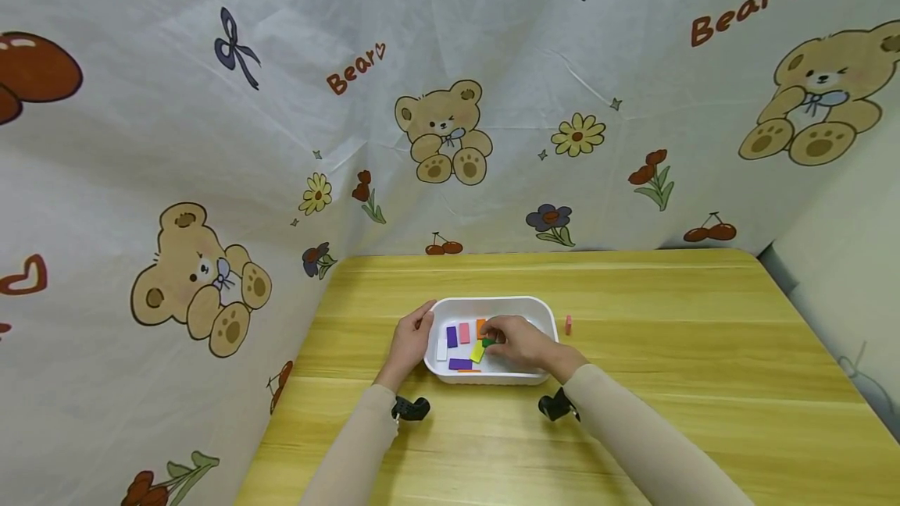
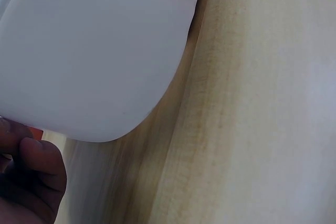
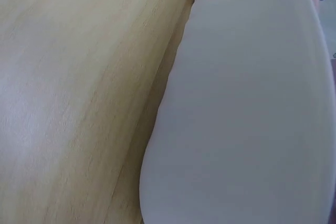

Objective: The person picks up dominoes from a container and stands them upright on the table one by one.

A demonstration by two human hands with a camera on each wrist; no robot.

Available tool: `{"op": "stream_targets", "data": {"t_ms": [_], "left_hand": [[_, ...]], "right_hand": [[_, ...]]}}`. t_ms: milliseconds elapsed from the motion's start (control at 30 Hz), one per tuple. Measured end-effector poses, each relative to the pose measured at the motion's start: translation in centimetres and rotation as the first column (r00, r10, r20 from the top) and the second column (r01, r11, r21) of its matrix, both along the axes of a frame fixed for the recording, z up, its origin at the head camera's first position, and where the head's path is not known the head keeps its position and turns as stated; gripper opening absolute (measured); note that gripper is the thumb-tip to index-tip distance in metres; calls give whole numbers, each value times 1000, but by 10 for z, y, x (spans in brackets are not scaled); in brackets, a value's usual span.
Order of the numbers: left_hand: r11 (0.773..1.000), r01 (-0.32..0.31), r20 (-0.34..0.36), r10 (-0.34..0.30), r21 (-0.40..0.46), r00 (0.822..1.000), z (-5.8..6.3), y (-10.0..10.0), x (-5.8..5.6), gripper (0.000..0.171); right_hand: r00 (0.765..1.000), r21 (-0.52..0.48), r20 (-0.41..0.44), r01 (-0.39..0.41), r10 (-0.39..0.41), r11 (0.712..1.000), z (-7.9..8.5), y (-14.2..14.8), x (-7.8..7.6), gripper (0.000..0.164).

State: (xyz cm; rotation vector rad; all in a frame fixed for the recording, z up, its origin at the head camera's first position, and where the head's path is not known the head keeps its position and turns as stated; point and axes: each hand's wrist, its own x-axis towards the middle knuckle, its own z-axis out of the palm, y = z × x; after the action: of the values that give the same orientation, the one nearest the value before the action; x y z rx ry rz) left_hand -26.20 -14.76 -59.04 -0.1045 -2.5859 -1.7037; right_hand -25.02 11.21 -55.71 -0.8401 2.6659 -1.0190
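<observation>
We're likely midway: right hand (image 1: 522,340) pinching green block (image 1: 488,343) in tray (image 1: 492,379), left hand (image 1: 408,343) touching its left end, grip unclear; 1 pink block (image 1: 568,325) lying outside.

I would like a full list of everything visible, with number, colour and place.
tray: 1, white, on the table
table: 1, yellowish, under tray
purple blocks: 2, purple, tray's left half
pink blocks: 2, pink, one in tray, one right of it
orange blocks: 2, orange, tray's middle and near side
white block: 1, white, tray's left end
yellow block: 1, yellow, tray's middle
green block: 1, green, in right grip
cloth: 1, bear-printed white, behind and left
plain surface: 1, off-white, far right
cord: 1, pale, far right, faint
wrist cameras: 2, black, one near each grip
sleeves: 2, beige, near bottom
left grip: 1, bare, at tray's left end
right grip: 1, bare, over tray, perhaps hiding blocks
</observation>
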Motion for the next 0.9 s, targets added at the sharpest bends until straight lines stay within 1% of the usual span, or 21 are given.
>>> {"op": "stream_targets", "data": {"t_ms": [400,533,600,700,800,900], "left_hand": [[1000,-4,4,4,-7,1000,2,-1,1,40],[1000,0,2,0,-11,1000,2,-2,1,41],[1000,2,3,-2,-10,1000,1,-2,1,41],[1000,3,4,-3,-3,1000,1,-2,1,41],[1000,4,3,-4,-2,1000,1,-1,1,41],[1000,3,8,-3,2,1000,1,0,1,41]], "right_hand": [[1000,-58,-7,-11,10,998,10,9,6,20],[1000,-84,23,10,-8,996,14,14,6,21],[998,-90,52,25,-20,996,17,16,6,22],[997,-98,67,32,-25,995,21,19,7,24],[998,-107,61,33,-27,994,25,22,7,23],[999,-120,28,35,-32,992,28,26,8,21]]}}
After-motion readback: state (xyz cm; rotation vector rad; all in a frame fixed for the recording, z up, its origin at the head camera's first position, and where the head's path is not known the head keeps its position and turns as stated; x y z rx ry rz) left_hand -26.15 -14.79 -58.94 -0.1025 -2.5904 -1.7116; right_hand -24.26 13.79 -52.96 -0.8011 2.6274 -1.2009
